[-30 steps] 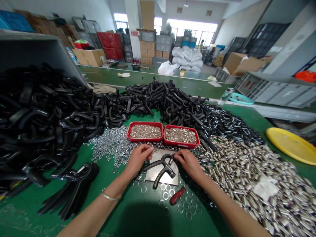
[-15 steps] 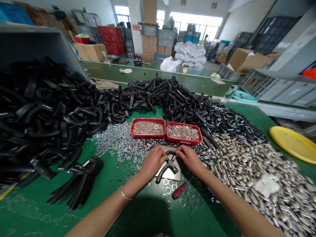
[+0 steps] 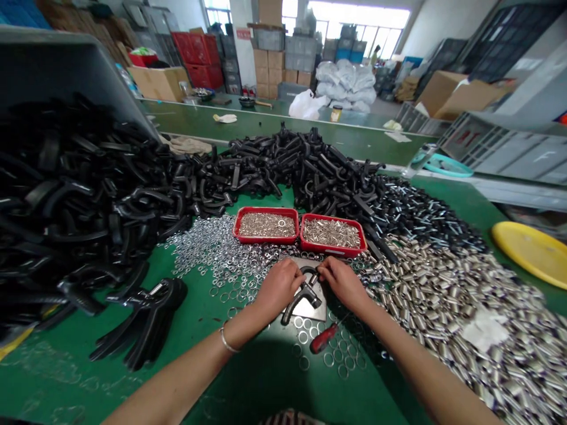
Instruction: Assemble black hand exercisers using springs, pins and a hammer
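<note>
Green worktable heaped with black plastic parts. Left hand and right hand both pinch one black handle piece on a metal plate, before two red trays.

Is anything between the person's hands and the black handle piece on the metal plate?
Nothing visible. The left hand and right hand both rest directly on the black handle piece, which lies on the metal plate.
</note>
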### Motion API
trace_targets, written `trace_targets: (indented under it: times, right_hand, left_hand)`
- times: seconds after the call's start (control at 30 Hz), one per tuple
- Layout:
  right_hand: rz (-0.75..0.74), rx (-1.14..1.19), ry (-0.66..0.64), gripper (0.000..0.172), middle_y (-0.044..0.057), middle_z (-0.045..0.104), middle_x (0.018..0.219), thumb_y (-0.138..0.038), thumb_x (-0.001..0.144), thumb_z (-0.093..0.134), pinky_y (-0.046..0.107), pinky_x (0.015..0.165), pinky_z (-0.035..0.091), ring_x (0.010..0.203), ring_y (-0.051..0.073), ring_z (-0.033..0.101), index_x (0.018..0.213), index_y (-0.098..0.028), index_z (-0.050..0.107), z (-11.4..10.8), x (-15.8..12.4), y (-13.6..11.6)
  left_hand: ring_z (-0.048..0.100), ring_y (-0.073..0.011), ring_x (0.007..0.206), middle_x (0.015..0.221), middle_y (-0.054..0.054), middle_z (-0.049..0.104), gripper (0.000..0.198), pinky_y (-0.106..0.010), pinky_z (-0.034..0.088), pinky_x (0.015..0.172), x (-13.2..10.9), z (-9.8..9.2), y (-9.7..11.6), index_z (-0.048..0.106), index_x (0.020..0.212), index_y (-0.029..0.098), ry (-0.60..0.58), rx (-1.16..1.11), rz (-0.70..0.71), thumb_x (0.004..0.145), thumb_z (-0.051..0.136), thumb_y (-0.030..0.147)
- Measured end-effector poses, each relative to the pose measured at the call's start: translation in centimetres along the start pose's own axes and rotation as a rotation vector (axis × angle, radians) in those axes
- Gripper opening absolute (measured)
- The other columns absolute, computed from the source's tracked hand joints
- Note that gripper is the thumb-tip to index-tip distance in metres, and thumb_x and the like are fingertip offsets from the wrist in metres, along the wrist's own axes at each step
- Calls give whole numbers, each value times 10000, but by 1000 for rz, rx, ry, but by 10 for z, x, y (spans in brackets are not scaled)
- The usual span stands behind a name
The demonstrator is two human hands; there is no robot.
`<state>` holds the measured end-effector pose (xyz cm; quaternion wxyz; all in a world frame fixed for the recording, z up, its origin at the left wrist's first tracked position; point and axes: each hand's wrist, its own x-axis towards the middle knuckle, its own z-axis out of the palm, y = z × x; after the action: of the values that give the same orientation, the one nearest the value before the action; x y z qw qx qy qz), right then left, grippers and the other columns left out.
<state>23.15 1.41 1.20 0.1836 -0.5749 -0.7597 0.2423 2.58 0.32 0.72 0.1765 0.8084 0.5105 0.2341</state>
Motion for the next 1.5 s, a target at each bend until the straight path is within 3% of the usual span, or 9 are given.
trace_targets:
  times: [0.23, 0.43, 0.6, 0.9, 1.07, 1.17, 1.3, 1.4, 1.5]
  right_hand:
    - [-185, -563, -78, 157, 112, 670, 863, -142, 979, 465, 322, 770, 425, 927, 261, 585, 901, -161, 599, 2, -4, -18]
    - [-58, -435, -10, 181, 90, 674, 1004, -305, 974, 543, 299, 717, 446, 921, 234, 617, 1103, -180, 561, -20, -23, -3]
    - [21, -614, 25, 176, 139, 666, 916, -341, 910, 615, 350, 698, 435, 886, 292, 596, 923, -175, 558, -23, -48, 20]
    - [20, -72, 186, 160, 69, 628, 962, -328, 944, 525, 308, 706, 450, 804, 205, 587, 1049, -207, 528, -38, -61, 16]
    - [-101, -96, 31, 143, 69, 611, 955, -297, 1000, 422, 306, 685, 431, 797, 198, 593, 1025, -215, 536, -45, -82, 6]
    - [-39, -88, -3, 135, 63, 619, 935, -305, 988, 441, 309, 665, 423, 768, 198, 587, 1001, -217, 542, -45, -86, 8]
    - [62, 131, 100, 148, 43, 654, 893, -346, 927, 548, 302, 663, 446, 740, 190, 590, 1005, -222, 566, -43, -83, 6]
    - [81, 196, 146, 147, 42, 665, 895, -347, 909, 572, 304, 670, 458, 746, 194, 598, 984, -221, 578, -40, -84, 0]
    - [22, 158, 174, 148, 59, 669, 935, -339, 945, 534, 319, 715, 473, 796, 206, 609, 1017, -222, 590, -37, -90, -7]
  left_hand:
    - [585, -245, 894, 926, -96, 640, 285, -406, 466, 840, -4, 7, 2, 644, 889, 144, -29, 278, 246, 1011, 415, 263]
    - [599, -201, 888, 930, -63, 645, 255, -354, 479, 845, -3, 0, -7, 632, 873, 167, -57, 103, 223, 1009, 453, 287]
    - [615, -220, 896, 940, -77, 653, 210, -386, 488, 856, 7, -9, -9, 639, 901, 162, -137, 74, 257, 983, 510, 306]
    - [632, -227, 876, 888, -91, 663, 241, -424, 476, 918, 24, -25, 1, 697, 835, 174, -254, 45, 355, 947, 509, 274]
    - [626, -232, 861, 889, -91, 654, 259, -413, 485, 877, 18, -19, -1, 686, 854, 170, -247, 48, 309, 957, 490, 303]
    - [624, -226, 865, 899, -74, 655, 251, -404, 477, 883, 15, -13, -2, 676, 850, 186, -239, 41, 294, 961, 457, 243]
    - [625, -227, 904, 916, -72, 669, 275, -410, 462, 923, 17, -16, 1, 673, 822, 190, -269, 27, 294, 960, 436, 203]
    - [596, -284, 1057, 1064, -102, 666, 224, -470, 441, 986, 9, -19, 5, 676, 986, 177, -262, 70, 299, 925, 574, 367]
    - [505, -355, 1231, 1304, -177, 564, 668, -531, 419, 1036, -10, -10, 6, 496, 1348, 140, -145, 65, 159, 800, 734, 440]
